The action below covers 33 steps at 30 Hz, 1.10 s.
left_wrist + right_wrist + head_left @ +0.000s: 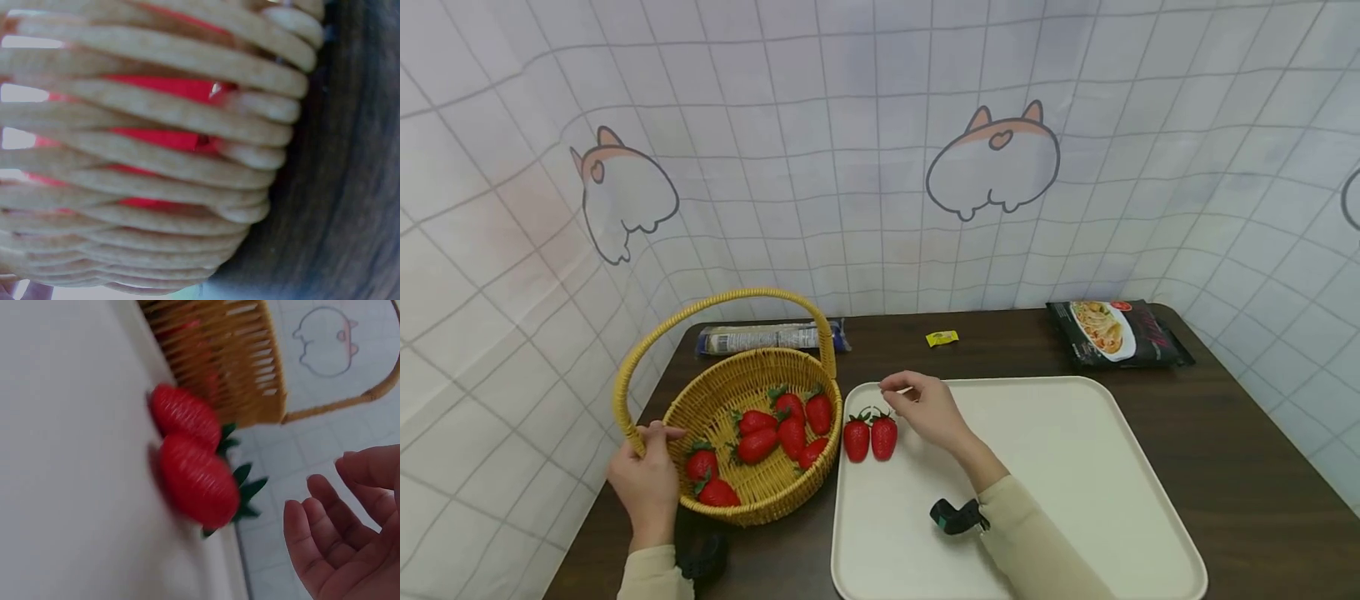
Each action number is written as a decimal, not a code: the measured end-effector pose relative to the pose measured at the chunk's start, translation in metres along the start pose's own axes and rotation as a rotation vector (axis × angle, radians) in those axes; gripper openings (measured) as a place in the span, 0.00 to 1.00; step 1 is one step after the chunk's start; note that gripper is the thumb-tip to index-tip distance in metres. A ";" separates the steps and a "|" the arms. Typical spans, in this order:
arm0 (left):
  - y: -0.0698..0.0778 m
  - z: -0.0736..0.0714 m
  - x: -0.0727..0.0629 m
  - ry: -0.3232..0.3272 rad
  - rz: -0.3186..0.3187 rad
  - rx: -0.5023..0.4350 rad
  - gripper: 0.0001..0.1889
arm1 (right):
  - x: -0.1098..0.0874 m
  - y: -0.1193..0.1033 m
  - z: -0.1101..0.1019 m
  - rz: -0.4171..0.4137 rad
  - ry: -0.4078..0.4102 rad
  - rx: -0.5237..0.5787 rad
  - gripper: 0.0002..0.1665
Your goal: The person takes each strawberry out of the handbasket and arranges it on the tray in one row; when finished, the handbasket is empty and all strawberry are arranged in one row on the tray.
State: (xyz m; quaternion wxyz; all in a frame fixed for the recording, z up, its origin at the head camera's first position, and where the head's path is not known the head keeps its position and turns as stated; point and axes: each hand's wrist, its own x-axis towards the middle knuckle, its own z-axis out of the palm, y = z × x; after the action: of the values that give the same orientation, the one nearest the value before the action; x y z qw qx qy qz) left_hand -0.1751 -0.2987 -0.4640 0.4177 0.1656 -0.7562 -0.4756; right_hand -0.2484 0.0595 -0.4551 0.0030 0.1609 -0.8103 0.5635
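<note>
A yellow wicker basket with a tall handle holds several red strawberries. My left hand grips the basket at its left side, where the handle meets the rim. In the left wrist view the basket's woven wall fills most of the picture, red showing through its gaps. Two strawberries lie side by side at the upper left of the white tray. Just right of them hovers my right hand, fingers loosely bent and nothing between them. In the right wrist view these strawberries are apart from the fingers.
Behind the basket lies a long blue-and-clear packet. A small yellow wrapped piece sits behind the tray, and a black noodle bag is at the back right. A patterned white cloth hangs behind the dark table.
</note>
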 end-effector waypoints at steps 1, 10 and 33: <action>0.000 0.000 0.000 0.001 0.004 -0.002 0.25 | 0.001 -0.005 0.001 -0.010 -0.007 0.010 0.10; -0.001 -0.003 -0.001 -0.008 -0.002 -0.006 0.24 | 0.008 -0.052 0.036 -0.141 -0.169 0.118 0.11; -0.002 0.000 0.001 0.018 0.022 -0.004 0.24 | 0.048 -0.065 0.111 -0.112 -0.503 -0.099 0.19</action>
State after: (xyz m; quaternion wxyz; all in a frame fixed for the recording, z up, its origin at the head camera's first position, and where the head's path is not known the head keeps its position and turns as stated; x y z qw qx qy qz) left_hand -0.1765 -0.3002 -0.4650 0.4302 0.1608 -0.7531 -0.4710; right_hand -0.2570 -0.0742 -0.4274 -0.1597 0.3403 -0.8019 0.4644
